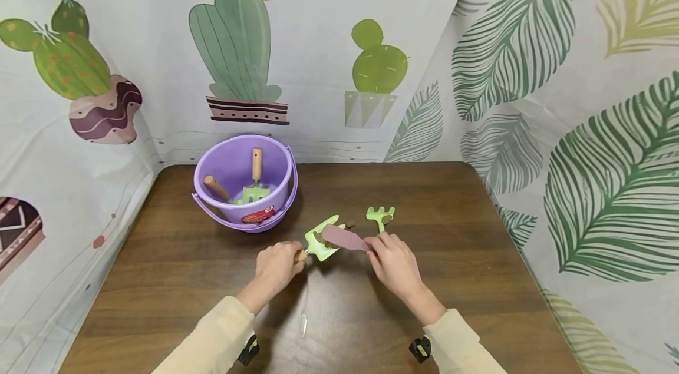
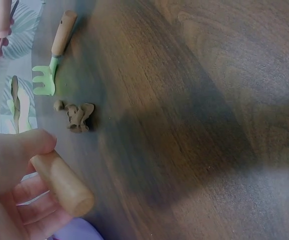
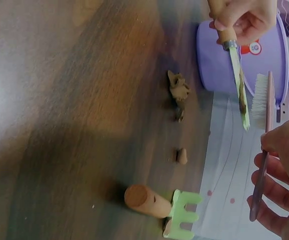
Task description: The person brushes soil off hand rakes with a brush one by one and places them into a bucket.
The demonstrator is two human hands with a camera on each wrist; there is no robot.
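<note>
My left hand [image 1: 278, 268] grips the wooden handle [image 2: 62, 182] of a small green garden fork [image 1: 318, 244]. Brown clay-like stuff [image 3: 242, 92] clings along the fork's head, which is raised over the table. In my right hand [image 1: 395, 265] is a pink brush [image 1: 343, 238], pinched by its handle. Its white bristles [image 3: 259, 97] face the fork in the right wrist view. From above, the brush overlaps the fork's tines and partly hides them. Brown lumps [image 2: 78, 117] lie on the table beneath the tools.
A purple bucket [image 1: 207, 209] stands at the back left, holding two wooden-handled tools, one with a green head [image 1: 254, 192]. Near my right hand lies a small green rake [image 1: 381, 216] with a wooden handle [image 3: 147, 201]. The brown table [image 1: 451, 209] meets a patterned cloth behind.
</note>
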